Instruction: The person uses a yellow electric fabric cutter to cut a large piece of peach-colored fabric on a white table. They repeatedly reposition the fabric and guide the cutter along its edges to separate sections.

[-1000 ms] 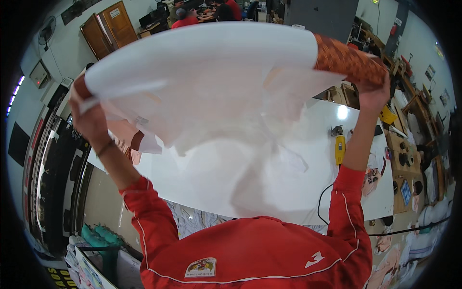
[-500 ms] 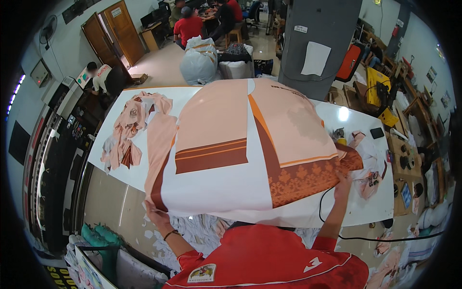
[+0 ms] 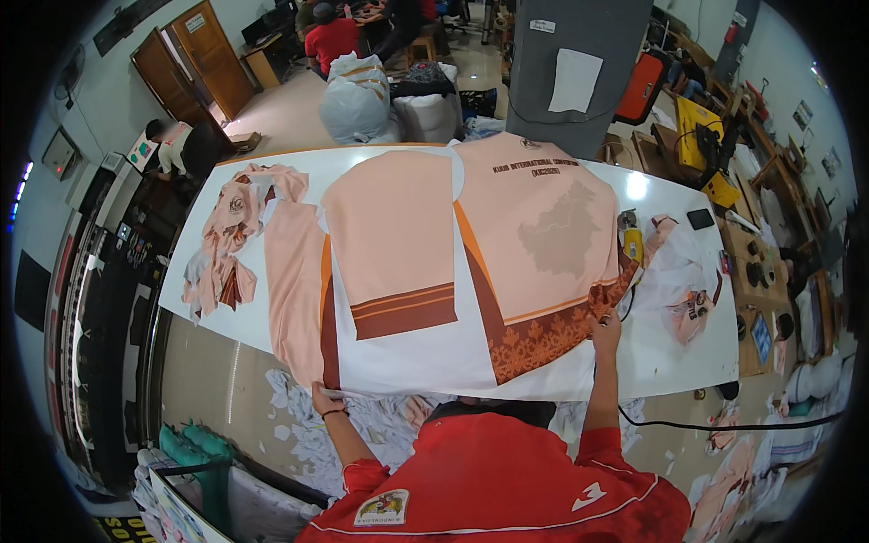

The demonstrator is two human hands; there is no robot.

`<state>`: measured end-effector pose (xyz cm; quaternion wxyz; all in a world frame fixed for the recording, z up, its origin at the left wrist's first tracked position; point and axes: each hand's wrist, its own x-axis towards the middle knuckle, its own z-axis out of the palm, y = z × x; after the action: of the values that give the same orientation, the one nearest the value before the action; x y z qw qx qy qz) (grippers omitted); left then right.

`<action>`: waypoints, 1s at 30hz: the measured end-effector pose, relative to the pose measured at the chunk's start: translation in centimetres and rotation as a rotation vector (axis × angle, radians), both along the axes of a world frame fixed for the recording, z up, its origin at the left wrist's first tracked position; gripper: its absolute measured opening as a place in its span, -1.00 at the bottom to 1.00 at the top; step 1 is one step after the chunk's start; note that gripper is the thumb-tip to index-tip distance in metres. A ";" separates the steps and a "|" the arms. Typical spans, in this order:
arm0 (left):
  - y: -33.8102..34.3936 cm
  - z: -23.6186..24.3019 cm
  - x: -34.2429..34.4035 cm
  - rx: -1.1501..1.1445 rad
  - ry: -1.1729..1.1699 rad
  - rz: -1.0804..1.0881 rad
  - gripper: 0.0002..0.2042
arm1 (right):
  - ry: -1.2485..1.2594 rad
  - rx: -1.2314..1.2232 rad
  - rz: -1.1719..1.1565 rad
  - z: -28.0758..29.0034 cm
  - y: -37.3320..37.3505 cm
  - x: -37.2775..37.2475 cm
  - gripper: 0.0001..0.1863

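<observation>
A large printed fabric sheet [image 3: 407, 362] is spread over the white table, with peach shirt-panel shapes, brown and orange bands and white ground between them. At its near left edge, my left hand [image 3: 327, 398] is closed on the fabric beside a brown strip. My right hand [image 3: 605, 329] grips the sheet's right side, where the brown patterned border is bunched up. The sheet lies mostly flat, with soft folds on its left part. Just beyond my right hand, a yellow corded power tool [image 3: 631, 237] stands on the table, partly hidden by the fabric.
Cut peach pieces [image 3: 237, 213] lie heaped on the table's left; more scraps [image 3: 692, 312] lie on its right near a dark phone [image 3: 701, 219]. A black cable [image 3: 724, 423] runs off rightward. White offcuts [image 3: 362, 439] cover the floor below. A grey pillar [image 3: 579, 54] stands behind.
The billowing sheet has settled down onto the table. My left hand has moved right and my right hand left, closer together. The yellow tool now shows more.
</observation>
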<state>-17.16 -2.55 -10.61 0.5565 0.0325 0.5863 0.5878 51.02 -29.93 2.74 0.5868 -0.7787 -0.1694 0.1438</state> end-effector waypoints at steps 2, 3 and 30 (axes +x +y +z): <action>0.0 -1.0 -1.2 0.007 -0.009 0.081 -0.67 | -0.112 -0.095 0.018 0.0 0.0 -0.8 -0.61; 0.0 -1.0 -0.8 -0.036 0.019 0.179 -0.65 | -0.167 -0.160 0.027 0.0 -0.1 -1.2 -0.58; -7.9 10.5 29.5 0.327 1.099 -0.725 -0.59 | -0.285 -0.552 -0.078 -4.4 5.8 30.4 -0.26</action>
<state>12.30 -10.46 -0.15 0.3274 0.6050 0.6395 0.3432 81.46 -24.14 -1.66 0.3284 -0.9268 -0.1746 0.0513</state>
